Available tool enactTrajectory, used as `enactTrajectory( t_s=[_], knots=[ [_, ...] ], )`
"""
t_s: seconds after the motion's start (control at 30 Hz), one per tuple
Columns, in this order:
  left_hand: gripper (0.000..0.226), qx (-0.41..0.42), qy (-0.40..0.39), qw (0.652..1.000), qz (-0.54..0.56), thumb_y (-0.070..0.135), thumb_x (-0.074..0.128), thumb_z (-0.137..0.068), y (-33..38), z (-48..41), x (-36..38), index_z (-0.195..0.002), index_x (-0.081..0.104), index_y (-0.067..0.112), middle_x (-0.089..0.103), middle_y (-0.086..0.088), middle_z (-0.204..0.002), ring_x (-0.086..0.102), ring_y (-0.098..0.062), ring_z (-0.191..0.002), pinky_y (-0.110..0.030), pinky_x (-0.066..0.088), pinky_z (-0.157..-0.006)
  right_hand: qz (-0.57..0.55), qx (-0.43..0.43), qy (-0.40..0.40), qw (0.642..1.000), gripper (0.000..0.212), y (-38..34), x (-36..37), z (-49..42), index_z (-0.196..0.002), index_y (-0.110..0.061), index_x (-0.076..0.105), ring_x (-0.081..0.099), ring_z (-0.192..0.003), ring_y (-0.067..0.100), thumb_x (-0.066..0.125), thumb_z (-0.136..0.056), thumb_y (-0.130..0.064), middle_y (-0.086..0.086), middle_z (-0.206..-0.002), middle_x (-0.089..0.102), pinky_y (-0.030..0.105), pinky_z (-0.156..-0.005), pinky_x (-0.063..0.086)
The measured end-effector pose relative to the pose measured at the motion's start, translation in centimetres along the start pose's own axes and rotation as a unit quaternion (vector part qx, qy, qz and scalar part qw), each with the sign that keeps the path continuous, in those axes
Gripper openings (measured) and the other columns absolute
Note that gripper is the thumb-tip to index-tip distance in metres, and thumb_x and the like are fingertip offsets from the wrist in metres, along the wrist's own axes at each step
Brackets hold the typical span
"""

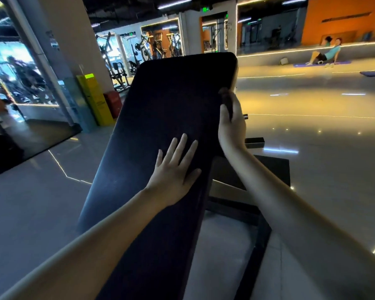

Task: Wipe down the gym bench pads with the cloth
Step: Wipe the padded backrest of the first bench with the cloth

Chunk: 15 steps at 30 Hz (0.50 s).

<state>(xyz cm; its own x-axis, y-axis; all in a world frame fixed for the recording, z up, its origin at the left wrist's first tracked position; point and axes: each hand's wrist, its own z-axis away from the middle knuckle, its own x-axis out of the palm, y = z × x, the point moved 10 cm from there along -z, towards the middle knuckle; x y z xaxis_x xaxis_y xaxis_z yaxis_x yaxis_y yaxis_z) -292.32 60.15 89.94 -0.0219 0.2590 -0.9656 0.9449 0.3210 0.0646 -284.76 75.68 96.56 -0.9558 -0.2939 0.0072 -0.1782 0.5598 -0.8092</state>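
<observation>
The long black bench pad [171,94] is tilted up. The left hand [174,172] is laid flat on the pad. Its fingers are straight and spread, and nothing is held in it. A dark cloth [226,98] is gripped in the right hand [232,126]. The cloth is pressed on the pad's side edge, up and to the right of the left hand. A black metal frame [260,241] is seen below the right arm.
</observation>
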Motion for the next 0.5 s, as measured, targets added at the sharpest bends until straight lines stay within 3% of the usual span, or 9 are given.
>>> enactTrajectory(
  t_s=[0.1,0.3,0.5],
  knots=[
    [0.069,-0.001,0.002,1.0,0.006,0.053,0.021,-0.095,0.1,0.3,0.6,-0.152,-0.011,0.032,-0.022,0.004,-0.16,-0.023,-0.017,-0.146,-0.049,-0.006,-0.12,-0.024,0.018,-0.021,0.999,0.042,1.7,-0.2,7.2,-0.142,-0.027,0.036,0.043,-0.132,0.014,0.041,-0.1,-0.027,0.0,-0.144,0.045,0.04,-0.108,0.039],
    [0.068,-0.006,0.006,1.0,0.008,0.05,0.025,-0.098,0.1,0.2,0.4,-0.153,-0.009,0.03,-0.02,0.001,-0.161,-0.019,-0.02,-0.147,-0.049,-0.007,-0.118,-0.08,0.071,-0.061,0.992,0.045,2.7,0.7,23.8,-0.139,-0.039,0.029,0.02,-0.143,0.002,0.039,-0.101,-0.019,-0.01,-0.154,0.027,0.031,-0.117,0.024],
    [0.066,-0.012,0.03,0.999,0.028,0.048,0.027,-0.099,0.2,1.2,0.4,-0.153,-0.007,0.03,-0.017,0.001,-0.161,-0.017,-0.021,-0.148,-0.05,-0.006,-0.119,-0.098,0.097,-0.053,0.989,0.047,2.5,0.8,21.4,-0.146,-0.026,0.03,0.025,-0.141,0.001,0.041,-0.101,-0.018,-0.008,-0.153,0.031,0.033,-0.116,0.027]
  ],
)
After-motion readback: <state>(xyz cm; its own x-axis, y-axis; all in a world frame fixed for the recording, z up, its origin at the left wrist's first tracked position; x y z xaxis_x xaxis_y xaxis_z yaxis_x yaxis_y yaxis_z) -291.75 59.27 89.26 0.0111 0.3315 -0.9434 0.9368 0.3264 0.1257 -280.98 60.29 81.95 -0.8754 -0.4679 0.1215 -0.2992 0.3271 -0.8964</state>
